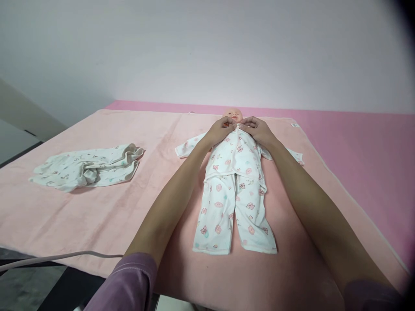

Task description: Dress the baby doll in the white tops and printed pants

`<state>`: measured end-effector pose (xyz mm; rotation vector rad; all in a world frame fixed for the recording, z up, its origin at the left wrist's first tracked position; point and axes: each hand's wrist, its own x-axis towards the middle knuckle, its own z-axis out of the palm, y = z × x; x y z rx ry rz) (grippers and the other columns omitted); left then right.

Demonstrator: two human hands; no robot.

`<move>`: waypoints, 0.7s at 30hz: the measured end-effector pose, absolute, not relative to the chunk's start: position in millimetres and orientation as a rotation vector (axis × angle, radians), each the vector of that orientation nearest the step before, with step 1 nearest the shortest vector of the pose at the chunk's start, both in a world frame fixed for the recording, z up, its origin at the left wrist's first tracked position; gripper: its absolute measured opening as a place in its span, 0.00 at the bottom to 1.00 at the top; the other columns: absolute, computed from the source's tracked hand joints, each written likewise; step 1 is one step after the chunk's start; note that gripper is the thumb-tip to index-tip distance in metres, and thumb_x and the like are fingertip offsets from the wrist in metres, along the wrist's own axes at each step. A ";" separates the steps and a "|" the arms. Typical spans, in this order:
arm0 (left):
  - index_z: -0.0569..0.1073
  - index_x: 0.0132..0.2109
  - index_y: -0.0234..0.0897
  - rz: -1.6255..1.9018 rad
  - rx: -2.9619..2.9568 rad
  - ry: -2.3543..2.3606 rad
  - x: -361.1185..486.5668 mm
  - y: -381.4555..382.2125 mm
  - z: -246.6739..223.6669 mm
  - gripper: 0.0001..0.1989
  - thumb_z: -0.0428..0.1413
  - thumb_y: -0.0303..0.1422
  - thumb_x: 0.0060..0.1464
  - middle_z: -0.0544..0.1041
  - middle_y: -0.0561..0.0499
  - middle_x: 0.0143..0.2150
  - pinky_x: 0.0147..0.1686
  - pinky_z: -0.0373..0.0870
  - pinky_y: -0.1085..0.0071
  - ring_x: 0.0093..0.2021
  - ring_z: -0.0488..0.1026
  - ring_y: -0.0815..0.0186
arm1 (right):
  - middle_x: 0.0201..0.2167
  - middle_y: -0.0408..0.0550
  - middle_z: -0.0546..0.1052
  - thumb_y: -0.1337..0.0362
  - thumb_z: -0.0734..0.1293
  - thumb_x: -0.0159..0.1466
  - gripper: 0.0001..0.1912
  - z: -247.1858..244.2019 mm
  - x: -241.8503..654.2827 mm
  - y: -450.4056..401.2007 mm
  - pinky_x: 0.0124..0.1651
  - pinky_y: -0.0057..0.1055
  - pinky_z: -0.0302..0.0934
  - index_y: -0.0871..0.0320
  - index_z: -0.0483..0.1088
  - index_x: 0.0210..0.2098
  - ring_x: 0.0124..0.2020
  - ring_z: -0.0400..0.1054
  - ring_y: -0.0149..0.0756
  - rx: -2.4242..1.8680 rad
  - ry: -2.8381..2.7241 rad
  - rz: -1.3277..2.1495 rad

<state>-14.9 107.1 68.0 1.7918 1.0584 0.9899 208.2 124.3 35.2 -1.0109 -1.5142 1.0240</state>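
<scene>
A baby doll (pixel 234 114) lies on its back, its head toward the wall. It wears a white printed long-sleeved top (pixel 234 153) and matching trousers (pixel 218 216). At the top's collar, just under the doll's chin, my left hand (pixel 221 130) pinches the left side of the neckline. My right hand (pixel 258 130) pinches the collar's right side, close to a small button at the front. Both hands have their fingers closed on the fabric, and the fingertips are partly hidden. The sleeves spread out to either side beneath my forearms.
A crumpled white printed baby garment (pixel 87 168) lies to the left on the pink blanket (pixel 155 190). The blanket covers a pink table (pixel 366 160) against a pale wall. A grey cable (pixel 65 255) crosses the front left edge.
</scene>
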 end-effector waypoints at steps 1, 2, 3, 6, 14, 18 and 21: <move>0.77 0.48 0.40 0.995 1.793 1.063 -14.6 107.0 68.5 0.06 0.59 0.35 0.68 0.81 0.47 0.52 0.50 0.70 0.68 0.49 0.75 0.62 | 0.47 0.50 0.84 0.43 0.87 0.51 0.30 34.7 208.4 124.8 0.58 0.43 0.74 0.51 0.80 0.45 0.50 0.78 0.45 -1.012 -1.512 1.034; 0.77 0.48 0.40 1.002 1.794 1.070 -14.0 107.0 68.8 0.06 0.60 0.35 0.67 0.81 0.47 0.52 0.50 0.70 0.69 0.50 0.75 0.62 | 0.47 0.50 0.84 0.42 0.87 0.51 0.30 34.3 208.4 125.0 0.59 0.44 0.73 0.51 0.80 0.45 0.50 0.78 0.45 -1.010 -1.508 1.044; 0.77 0.48 0.40 1.014 1.791 1.080 -13.3 107.1 68.9 0.06 0.61 0.35 0.67 0.81 0.47 0.51 0.50 0.70 0.69 0.50 0.75 0.62 | 0.47 0.49 0.84 0.42 0.87 0.51 0.30 33.9 208.2 125.2 0.59 0.44 0.73 0.51 0.81 0.45 0.50 0.78 0.45 -1.007 -1.502 1.048; 0.77 0.47 0.39 1.070 1.733 1.136 -9.6 108.2 67.1 0.09 0.65 0.36 0.64 0.80 0.48 0.46 0.48 0.70 0.69 0.46 0.75 0.63 | 0.44 0.49 0.84 0.43 0.86 0.52 0.28 32.8 206.8 125.5 0.59 0.44 0.72 0.52 0.81 0.43 0.48 0.77 0.44 -1.019 -1.479 1.013; 0.77 0.42 0.41 1.113 1.686 1.204 -4.3 111.2 63.5 0.08 0.67 0.38 0.62 0.80 0.50 0.42 0.47 0.69 0.67 0.44 0.75 0.62 | 0.46 0.48 0.83 0.47 0.82 0.58 0.19 29.4 202.8 128.3 0.59 0.44 0.70 0.52 0.79 0.40 0.48 0.75 0.45 -1.158 -1.504 0.792; 0.80 0.43 0.41 1.050 1.769 1.217 -6.6 109.8 67.1 0.06 0.64 0.38 0.64 0.82 0.49 0.45 0.49 0.69 0.66 0.47 0.75 0.60 | 0.46 0.47 0.82 0.53 0.78 0.62 0.13 27.6 202.6 130.8 0.60 0.44 0.69 0.51 0.79 0.43 0.49 0.74 0.44 -1.151 -1.502 0.783; 0.81 0.43 0.42 1.017 1.810 1.235 -7.8 107.9 69.5 0.06 0.62 0.38 0.65 0.82 0.49 0.46 0.49 0.69 0.65 0.48 0.75 0.60 | 0.46 0.47 0.81 0.56 0.77 0.62 0.12 26.3 202.8 132.3 0.59 0.43 0.69 0.51 0.79 0.44 0.49 0.74 0.44 -1.136 -1.494 0.800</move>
